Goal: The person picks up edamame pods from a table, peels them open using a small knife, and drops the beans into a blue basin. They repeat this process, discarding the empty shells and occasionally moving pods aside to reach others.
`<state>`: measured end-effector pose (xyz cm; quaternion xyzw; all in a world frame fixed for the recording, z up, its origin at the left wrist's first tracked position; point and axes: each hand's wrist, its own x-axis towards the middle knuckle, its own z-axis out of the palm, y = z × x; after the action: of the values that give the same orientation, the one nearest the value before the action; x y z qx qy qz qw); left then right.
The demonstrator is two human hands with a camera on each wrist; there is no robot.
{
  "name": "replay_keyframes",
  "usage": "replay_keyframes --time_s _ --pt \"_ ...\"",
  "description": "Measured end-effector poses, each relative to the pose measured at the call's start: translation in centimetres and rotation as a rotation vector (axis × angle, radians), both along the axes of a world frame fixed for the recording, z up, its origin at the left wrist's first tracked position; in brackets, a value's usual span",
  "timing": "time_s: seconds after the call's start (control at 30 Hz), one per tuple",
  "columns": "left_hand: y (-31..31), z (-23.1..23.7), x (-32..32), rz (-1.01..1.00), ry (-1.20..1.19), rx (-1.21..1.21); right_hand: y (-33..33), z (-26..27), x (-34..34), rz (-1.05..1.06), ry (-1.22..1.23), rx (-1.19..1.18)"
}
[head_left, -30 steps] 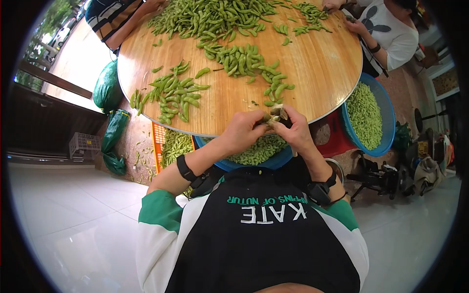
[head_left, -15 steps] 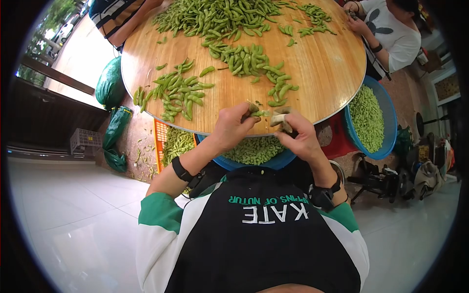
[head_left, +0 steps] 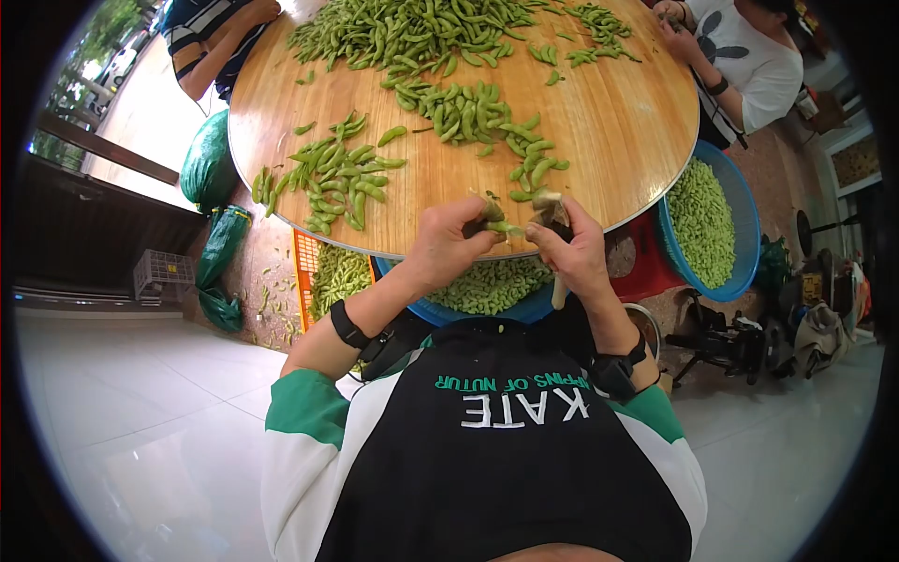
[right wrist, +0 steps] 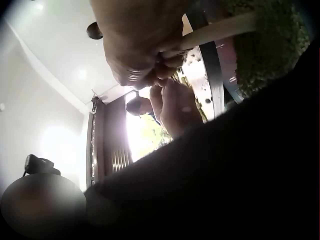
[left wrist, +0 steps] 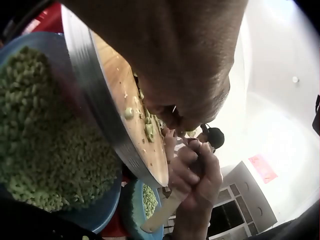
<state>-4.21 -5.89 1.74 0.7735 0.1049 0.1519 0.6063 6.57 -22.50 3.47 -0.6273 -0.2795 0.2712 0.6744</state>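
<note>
Here, at the far left of the head view, 2 green sacks (head_left: pixel 206 159) are set on the floor near a grey crate (head_left: pixel 159 272), and loose pods are scattered between the sacks and an orange basket (head_left: pixel 305 272), in which more pods (head_left: pixel 339 281) are held. Farther up, a person in a striped top (head_left: pixel 201 47) is partly shown at the rim of the round wooden table (head_left: pixel 627 140). On its left part a loose cluster of pods (head_left: pixel 330 178) is spread; at the far middle a large heap (head_left: pixel 412 33) is piled, with a trail of pods (head_left: pixel 468 117) strung out toward the near edge.

Above that edge, 1 green pod (head_left: pixel 506 228) is pinched between thumb and forefinger by the left hand (head_left: pixel 449 245). Beneath, a blue basin (head_left: pixel 524 312) is filled with green beans (head_left: pixel 492 288). Just right of the pod, a pale handle (head_left: pixel 559 292) is gripped in the curled fingers of the right hand (head_left: pixel 575 248); whether the pod is touched by its thumb cannot be told. Farther right, beans are heaped in another blue basin (head_left: pixel 749 258), above which a person in a white top (head_left: pixel 749 70) is seen.
</note>
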Motion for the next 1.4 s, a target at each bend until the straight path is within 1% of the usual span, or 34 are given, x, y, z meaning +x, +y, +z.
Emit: replay_keyframes --time_s 0.03,0.07,0.1,0.13,0.17,0.2,0.23,0.27,0.3,0.33,0.37,0.43,0.47,0.5,0.53,0.57,0.63,0.73,0.77,0.8,0.83,0.9,0.93,1.0,1.07,1.13,1.2,1.27,1.33,1.4 --pt "-0.2 -0.1 0.0 -0.026 -0.038 0.007 0.0 -0.2 0.1 -0.001 0.002 -0.001" --pt "-0.4 -0.3 0.1 -0.029 -0.036 0.007 0.0 -0.6 0.1 0.066 0.04 -0.045" --pt "-0.5 -0.4 0.2 -0.029 -0.035 -0.072 0.0 -0.8 0.1 0.134 0.076 -0.088" --pt "-0.5 -0.4 0.3 -0.025 -0.036 -0.15 0.1 -0.8 0.1 0.136 0.074 -0.087" --pt "-0.4 -0.2 0.3 -0.021 -0.037 -0.148 0.3 -0.8 -0.2 0.074 0.104 -0.069" --pt "-0.3 0.4 0.2 -0.076 0.027 -0.405 0.4 -0.9 -0.5 0.012 0.136 -0.052" --pt "-0.2 0.7 0.1 -0.13 0.094 -0.662 0.4 -1.2 -0.9 0.015 0.138 -0.052" --pt "-0.3 0.3 0.1 -0.128 0.095 -0.662 0.4 -1.7 -1.2 0.003 0.054 -0.028" --pt "-0.6 -0.1 0.0 -0.106 0.083 -0.869 0.4 -2.0 -1.6 -0.011 -0.028 -0.003" --pt "-0.9 -0.3 0.1 -0.086 0.069 -1.074 0.6 -2.2 -1.8 -0.014 -0.027 -0.001" --pt "-1.3 -0.4 0.2 -0.089 0.071 -1.073 0.7 -2.2 -1.9 -0.028 -0.061 0.016" --pt "-2.0 -0.1 0.3 -0.071 0.028 -1.201 0.6 -1.9 -1.7 -0.043 -0.095 0.032" --pt "-2.0 0.3 0.3 -0.071 0.029 -1.203 0.2 -1.2 -1.4 0.009 0.088 0.025" --pt "-1.9 1.0 0.2 -0.044 0.041 -1.126 0.0 -0.8 -1.1 0.062 0.27 0.019" --pt "-1.6 1.5 0.2 -0.018 0.052 -1.047 -0.1 -0.9 -0.7 0.065 0.269 0.019" --pt "-1.3 1.3 0.2 -0.017 0.049 -1.046 -0.3 -1.1 -0.4 0.085 0.276 0.044" --pt "-0.8 0.7 0.1 -0.071 0.02 -1.003 -0.4 -1.2 -0.3 0.098 0.286 0.07" --pt "-1.0 0.4 0.2 -0.1 0.087 -1.017 -0.4 -1.5 -0.4 0.147 0.265 0.057" --pt "-1.1 0.3 0.1 -0.101 0.09 -1.019 -0.5 -1.9 -0.5 0.197 0.259 0.068" --pt "-1.2 0.2 0.1 -0.103 0.088 -0.897 -0.6 -2.1 -0.5 0.247 0.25 0.08" --pt "-1.2 0.2 0.1 -0.104 0.085 -0.774 -0.7 -2.1 -0.6 0.247 0.251 0.079" --pt "-1.3 0.4 0.1 -0.08 0.09 -0.768 -0.5 -1.7 -0.9 0.268 0.403 0.092" --pt "-1.3 0.5 0.1 -0.057 0.093 -0.762 -0.6 -1.9 -0.9 0.268 0.404 0.092" --pt "-1.2 -0.3 0.1 -0.051 0.122 -0.723 -0.8 -2.4 -0.6 0.387 0.382 0.017" --pt "-0.9 -1.0 0.0 -0.044 0.15 -0.683 -0.7 -2.4 -0.7 0.387 0.4 -0.002" --pt "-0.7 -1.1 0.0 -0.041 0.174 -0.578 -0.7 -2.3 -0.6 0.39 0.415 -0.021" --pt "-0.5 -0.9 0.1 -0.029 0.22 -0.626 -0.8 -2.2 -0.6 0.43 0.447 0.027" --pt "-0.5 -0.5 0.1 -0.023 0.265 -0.672 -0.8 -2.3 -0.6 0.421 0.457 0.045" --pt "-0.9 -0.3 0.2 0.011 0.181 -0.871 -0.8 -2.3 -0.7 0.411 0.467 0.063" --pt "-1.0 -0.4 0.1 0.02 0.152 -0.832 -0.7 -2.2 -0.8 0.437 0.487 0.093"
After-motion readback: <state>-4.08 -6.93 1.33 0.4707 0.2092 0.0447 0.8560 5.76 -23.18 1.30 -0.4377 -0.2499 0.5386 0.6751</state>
